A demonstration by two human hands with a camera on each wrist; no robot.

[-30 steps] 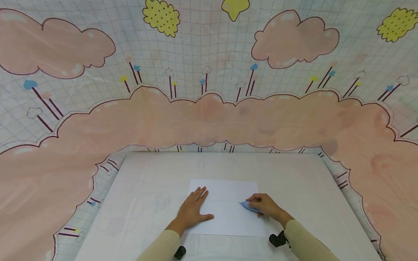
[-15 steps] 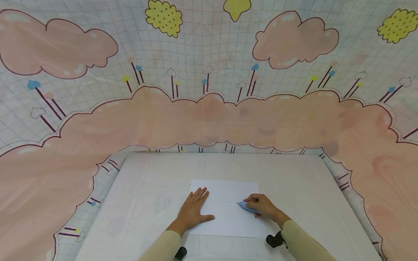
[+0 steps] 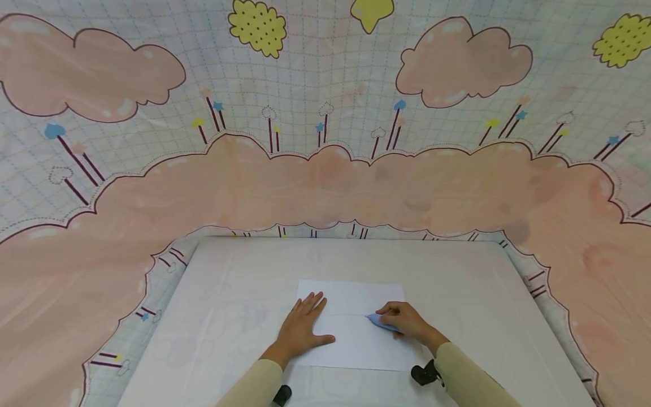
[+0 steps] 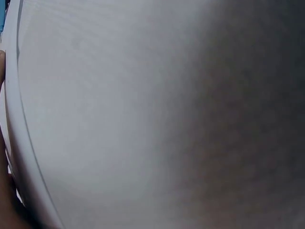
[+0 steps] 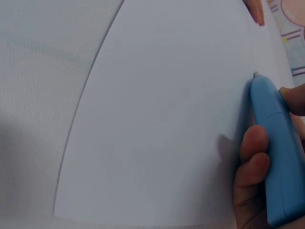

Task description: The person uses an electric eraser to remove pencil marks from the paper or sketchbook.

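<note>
A white sheet of paper (image 3: 358,345) lies on the table, with a faint line across its middle. My left hand (image 3: 300,327) rests on its left part, fingers spread. In my right hand (image 3: 407,319) I grip a chunky blue pen-shaped tool (image 3: 381,322), its small tip at the paper by the faint line. In the right wrist view, thumb and fingers pinch the tapered blue tool (image 5: 279,157), which has a short greyish tip. Its exact kind is unclear. The left wrist view shows mostly blurred pale surface, with a sliver of my left hand (image 4: 5,191) at the edge.
The white tabletop (image 3: 244,282) extends around the paper. Behind and beside it hangs or lies a patterned cloth (image 3: 325,186) with clouds and stars. Black wrist devices (image 3: 424,373) sit below both wrists.
My right hand has slid a little to the left along the faint line with the blue tool. The left hand stays in place on the paper.
</note>
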